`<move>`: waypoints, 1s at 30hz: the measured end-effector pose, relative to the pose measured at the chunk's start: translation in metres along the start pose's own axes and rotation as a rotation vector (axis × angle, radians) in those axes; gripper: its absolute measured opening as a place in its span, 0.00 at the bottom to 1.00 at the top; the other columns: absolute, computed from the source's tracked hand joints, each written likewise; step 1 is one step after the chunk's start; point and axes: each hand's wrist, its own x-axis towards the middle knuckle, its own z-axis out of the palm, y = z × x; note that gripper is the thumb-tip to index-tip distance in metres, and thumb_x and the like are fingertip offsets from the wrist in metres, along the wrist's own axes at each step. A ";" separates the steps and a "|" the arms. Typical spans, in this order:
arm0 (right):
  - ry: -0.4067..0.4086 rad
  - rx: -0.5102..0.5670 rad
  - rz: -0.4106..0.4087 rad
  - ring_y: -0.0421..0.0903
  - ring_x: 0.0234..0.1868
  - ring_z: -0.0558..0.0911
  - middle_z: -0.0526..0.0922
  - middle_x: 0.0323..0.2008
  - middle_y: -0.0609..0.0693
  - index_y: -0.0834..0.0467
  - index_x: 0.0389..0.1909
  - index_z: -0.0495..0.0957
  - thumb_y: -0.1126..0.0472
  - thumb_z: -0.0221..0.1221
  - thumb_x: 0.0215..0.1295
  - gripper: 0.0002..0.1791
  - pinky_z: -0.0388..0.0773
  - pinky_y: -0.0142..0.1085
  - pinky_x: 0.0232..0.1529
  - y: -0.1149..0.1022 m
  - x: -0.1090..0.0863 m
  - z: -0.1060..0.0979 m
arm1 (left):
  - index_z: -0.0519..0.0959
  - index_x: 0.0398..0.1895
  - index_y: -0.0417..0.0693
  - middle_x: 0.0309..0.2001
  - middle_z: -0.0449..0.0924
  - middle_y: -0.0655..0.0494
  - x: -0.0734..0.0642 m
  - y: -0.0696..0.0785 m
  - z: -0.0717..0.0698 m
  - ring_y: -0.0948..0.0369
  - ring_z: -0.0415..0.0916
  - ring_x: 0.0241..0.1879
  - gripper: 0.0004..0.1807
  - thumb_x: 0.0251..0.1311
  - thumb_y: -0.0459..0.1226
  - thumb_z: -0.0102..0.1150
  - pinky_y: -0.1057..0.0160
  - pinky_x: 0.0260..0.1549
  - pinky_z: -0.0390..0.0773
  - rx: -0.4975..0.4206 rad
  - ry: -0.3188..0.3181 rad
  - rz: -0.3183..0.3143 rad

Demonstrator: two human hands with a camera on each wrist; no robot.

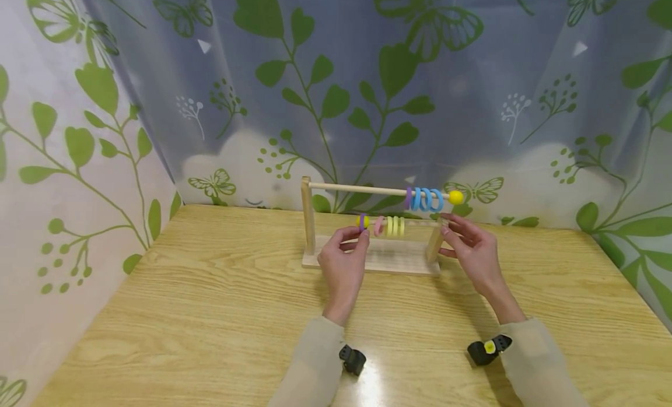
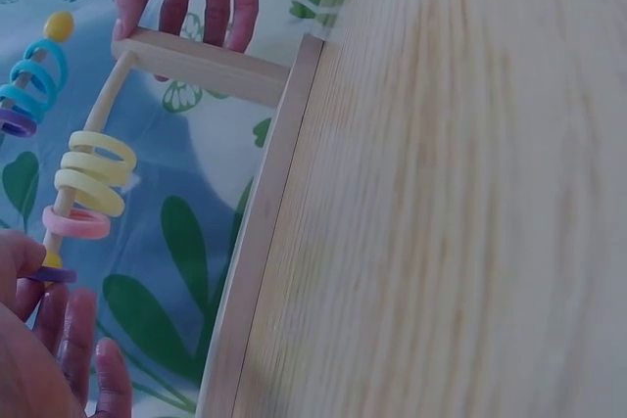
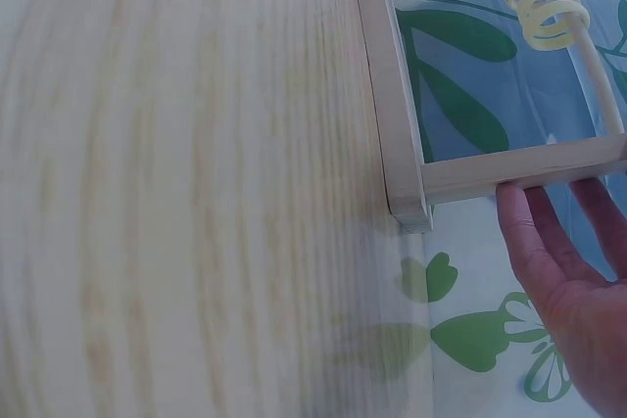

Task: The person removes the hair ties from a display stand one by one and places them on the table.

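Note:
A wooden ring stand (image 1: 373,263) has two horizontal rods, each with a yellow ball at its free end. My left hand (image 1: 343,261) pinches a purple ring (image 2: 53,274) at the yellow ball (image 1: 366,222) of the lower rod. Farther along that rod hang a pink ring (image 1: 378,225) and several pale yellow rings (image 1: 395,225). My right hand (image 1: 475,252) holds the short right post (image 1: 435,244) near its top, thumb and fingers against it. On the upper rod (image 1: 357,189), another purple ring (image 1: 408,197) and several blue rings (image 1: 427,199) hang near its yellow ball (image 1: 455,197).
The stand sits toward the back of a wood-grain table (image 1: 226,302). Behind it hangs a curtain (image 1: 336,104) printed with leaves and butterflies, and a similar cloth (image 1: 68,191) runs along the left. Black wrist cameras (image 1: 353,360) are strapped at both sleeves.

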 end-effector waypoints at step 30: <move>-0.014 0.063 0.040 0.32 0.48 0.86 0.86 0.48 0.33 0.67 0.66 0.74 0.62 0.62 0.72 0.25 0.87 0.35 0.38 0.000 0.001 -0.002 | 0.89 0.38 0.45 0.37 0.90 0.48 0.013 -0.003 -0.028 0.53 0.87 0.32 0.06 0.60 0.36 0.71 0.71 0.31 0.84 -0.011 -0.019 0.034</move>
